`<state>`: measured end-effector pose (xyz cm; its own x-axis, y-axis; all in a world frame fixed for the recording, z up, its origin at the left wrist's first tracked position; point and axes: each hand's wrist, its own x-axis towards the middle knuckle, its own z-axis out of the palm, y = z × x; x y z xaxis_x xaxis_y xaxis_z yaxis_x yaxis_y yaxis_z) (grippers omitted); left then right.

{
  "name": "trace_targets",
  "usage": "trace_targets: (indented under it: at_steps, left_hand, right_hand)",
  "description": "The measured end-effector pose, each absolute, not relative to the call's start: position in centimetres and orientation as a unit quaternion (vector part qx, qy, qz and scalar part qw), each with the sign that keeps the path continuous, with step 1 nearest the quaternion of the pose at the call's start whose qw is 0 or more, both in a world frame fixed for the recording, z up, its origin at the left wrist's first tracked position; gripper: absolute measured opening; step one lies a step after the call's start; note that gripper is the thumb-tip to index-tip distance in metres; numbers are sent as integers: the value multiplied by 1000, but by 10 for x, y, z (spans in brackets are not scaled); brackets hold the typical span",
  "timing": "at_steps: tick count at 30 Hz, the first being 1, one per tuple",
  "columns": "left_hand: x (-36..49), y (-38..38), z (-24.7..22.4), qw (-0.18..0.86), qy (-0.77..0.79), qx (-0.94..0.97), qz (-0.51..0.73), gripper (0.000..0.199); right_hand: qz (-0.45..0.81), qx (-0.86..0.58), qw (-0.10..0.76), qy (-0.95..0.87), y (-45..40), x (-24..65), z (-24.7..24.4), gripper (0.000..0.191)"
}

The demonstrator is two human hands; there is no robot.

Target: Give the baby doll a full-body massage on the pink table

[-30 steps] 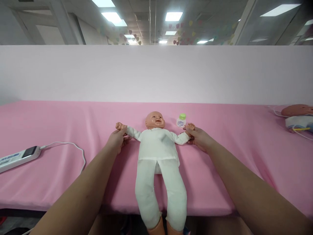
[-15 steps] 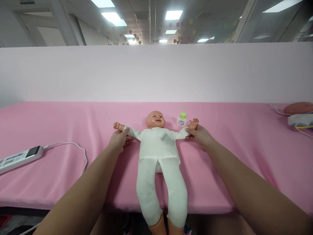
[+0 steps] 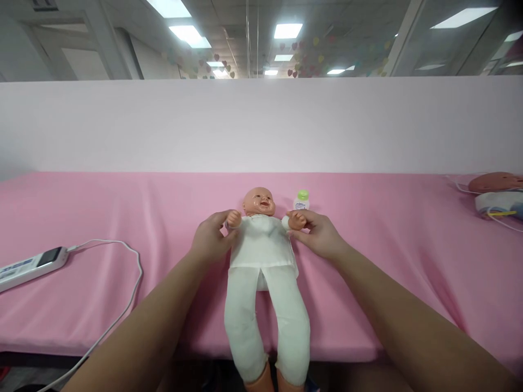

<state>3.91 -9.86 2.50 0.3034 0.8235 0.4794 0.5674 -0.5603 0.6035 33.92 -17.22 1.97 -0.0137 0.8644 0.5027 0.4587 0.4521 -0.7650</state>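
Observation:
A baby doll [image 3: 263, 245] in a white cloth top and trousers lies on its back on the pink sheet [image 3: 171, 201], its lower legs hanging over the near edge. My left hand [image 3: 214, 234] grips the doll's arm on the left, near its wrist. On the other side my right hand [image 3: 316, 231] holds the other arm by the wrist. Both doll arms are bent, their small hands raised beside the chest. Just behind my right hand stands a clear bottle [image 3: 301, 201] with a green cap and a label, partly covered by that hand.
At the left lies a white power strip [image 3: 35, 267], its cable [image 3: 139, 267] curving down over the near edge. A second doll [image 3: 496, 182] and a white-and-blue cloth item lie at the far right. Behind the bed rises a white wall [image 3: 261, 125] with glass above.
Both my hands have moved inward, bringing the doll's outstretched arms in from the sides to its chest. The view has shifted slightly.

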Motion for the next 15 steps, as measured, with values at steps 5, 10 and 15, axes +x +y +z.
trace_targets:
  at_steps: [5, 10, 15]
  left_hand:
    - [48, -109, 25, -2, 378, 896, 231, 50]
    - [50, -111, 23, -20, 356, 922, 149, 59]
    - [49, -110, 22, 47, 377, 903, 201, 57]
  right_hand:
    - [61, -477, 332, -811, -181, 324, 22, 44]
    - [-24, -483, 228, -845, -180, 315, 14, 57]
    - [6, -488, 278, -828, -179, 312, 12, 54]
